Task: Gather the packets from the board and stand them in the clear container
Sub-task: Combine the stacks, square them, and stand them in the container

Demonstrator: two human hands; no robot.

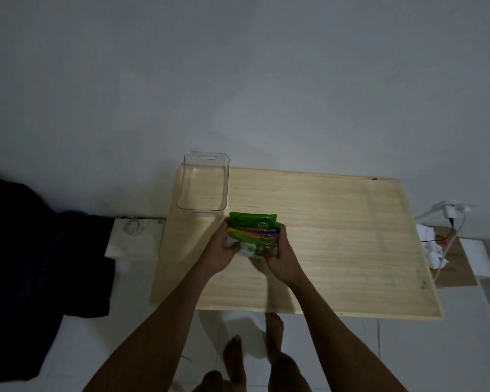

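A bundle of packets (pixel 252 232), green on the outside with yellow and purple edges showing between, is held pressed together over the wooden board (pixel 337 236), just in front of the near end of the clear container (pixel 203 183). The bundle is clamped from both sides: the left hand (pixel 224 250) is closed around its left edge and the right hand (pixel 280 254) around its right edge, with the fingers curled over a pale packet at the near face. Whether the bundle rests on the board or is lifted slightly cannot be told. The container stands at the board's far left corner and appears to hold nothing yet. No loose packets are seen elsewhere on the board, so the gathering step is judged to be done and the transfer to be in hand. For the next move, the bundle is to be carried a short way forward and to the left, turned on edge and lowered between the container's walls while squeezed, so that the packets are kept upright and not fanned out. Beyond the surface, a dark cloth (pixel 40 278) lies on the left and a charger with cables (pixel 450 213) on the right.
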